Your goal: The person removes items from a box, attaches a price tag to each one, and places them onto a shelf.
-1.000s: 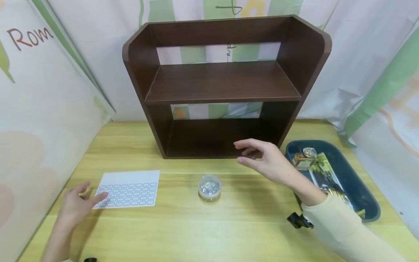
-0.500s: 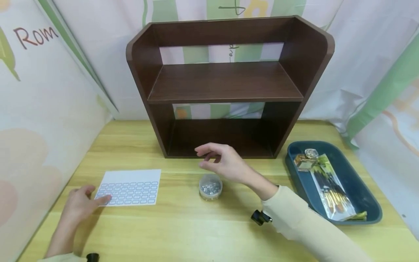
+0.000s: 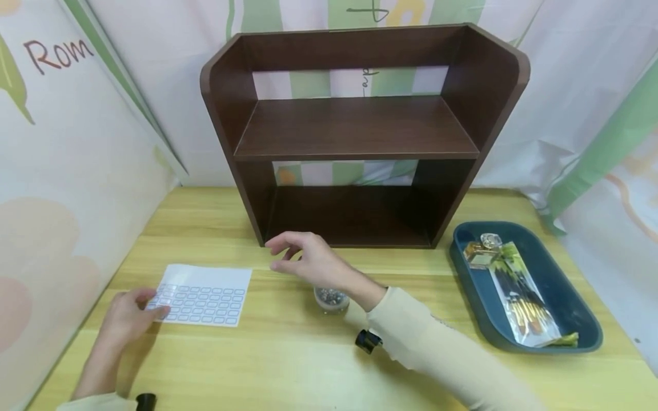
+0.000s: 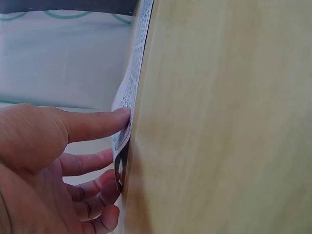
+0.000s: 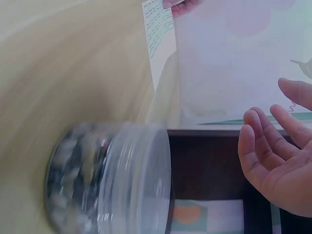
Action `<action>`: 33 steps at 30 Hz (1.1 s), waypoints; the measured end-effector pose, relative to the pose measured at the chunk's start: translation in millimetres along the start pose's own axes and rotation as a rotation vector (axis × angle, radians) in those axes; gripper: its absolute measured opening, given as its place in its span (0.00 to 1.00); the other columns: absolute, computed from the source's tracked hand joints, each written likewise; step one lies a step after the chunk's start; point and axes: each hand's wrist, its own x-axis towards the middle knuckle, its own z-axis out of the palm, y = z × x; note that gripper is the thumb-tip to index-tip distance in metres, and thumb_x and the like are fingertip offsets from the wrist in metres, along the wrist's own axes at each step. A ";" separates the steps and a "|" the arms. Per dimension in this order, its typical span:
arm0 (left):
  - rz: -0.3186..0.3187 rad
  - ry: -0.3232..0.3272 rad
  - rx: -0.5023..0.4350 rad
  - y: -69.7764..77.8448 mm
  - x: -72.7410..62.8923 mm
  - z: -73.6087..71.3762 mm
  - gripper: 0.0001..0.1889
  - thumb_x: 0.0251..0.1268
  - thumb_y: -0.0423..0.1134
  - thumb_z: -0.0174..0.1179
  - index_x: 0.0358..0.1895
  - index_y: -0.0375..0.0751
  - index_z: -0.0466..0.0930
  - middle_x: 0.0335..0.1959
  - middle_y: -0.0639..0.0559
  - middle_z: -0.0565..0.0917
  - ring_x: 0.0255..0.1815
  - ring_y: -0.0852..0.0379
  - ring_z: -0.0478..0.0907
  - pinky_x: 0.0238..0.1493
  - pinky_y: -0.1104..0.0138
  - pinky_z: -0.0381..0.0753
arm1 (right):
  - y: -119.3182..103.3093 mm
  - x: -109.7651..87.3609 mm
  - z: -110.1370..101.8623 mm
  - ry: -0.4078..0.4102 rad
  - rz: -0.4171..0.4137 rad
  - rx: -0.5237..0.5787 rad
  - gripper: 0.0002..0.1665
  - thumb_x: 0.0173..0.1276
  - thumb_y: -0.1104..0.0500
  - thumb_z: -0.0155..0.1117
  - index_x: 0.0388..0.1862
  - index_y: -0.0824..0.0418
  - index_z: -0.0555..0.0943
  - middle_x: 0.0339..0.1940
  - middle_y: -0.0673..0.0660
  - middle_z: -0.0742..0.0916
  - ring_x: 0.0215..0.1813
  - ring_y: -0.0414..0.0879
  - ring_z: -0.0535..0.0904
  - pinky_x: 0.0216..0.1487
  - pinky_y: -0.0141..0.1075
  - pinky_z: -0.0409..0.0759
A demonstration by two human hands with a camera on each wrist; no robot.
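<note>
Now the right hand (image 3: 305, 260) has travelled leftward across the worktop (image 3: 257, 365): a second ago it was beside the tray near the right edge, and at present it hovers in front of the lower left corner of the shelf unit (image 3: 354, 127), its wrist hiding the top of the jar (image 3: 330, 299). Its fingers are loosely bent, thumb apart from them, and it holds nothing. The left hand (image 3: 125, 315) pinches the near left corner of the paper sheet (image 3: 205, 292), thumb on top and fingers beneath, towards the worktop's left edge. The sheet's far edge, straight half a second earlier, looks slightly bowed (the left wrist view shows the pinched end curling off the wood).

As to materials, the sheet is thin white paper, printed with rows of blue-outlined rounded rectangles below a plain band. The jar is round, clear and lidded, with silvery bits inside. Dark brown boards make up the two-tier shelf unit at the back edge. The blue-green tray (image 3: 555, 279), rounded at its corners, holds a glass bottle (image 3: 482, 254) with amber contents and a faceted stopper, plus a shiny packet of brushes (image 3: 524, 308).

For writing, the left cloth (image 3: 92, 148) reads "Rom" in brown script.
</note>
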 end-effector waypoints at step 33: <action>0.231 0.400 -0.372 54.2 -13.0 7.4 0.18 0.66 0.26 0.64 0.58 0.31 0.81 0.48 0.45 0.86 0.33 0.70 0.77 0.30 0.78 0.78 | -22.4 62.6 79.4 0.027 0.109 0.131 0.14 0.68 0.63 0.69 0.52 0.62 0.85 0.39 0.47 0.87 0.37 0.41 0.83 0.36 0.28 0.82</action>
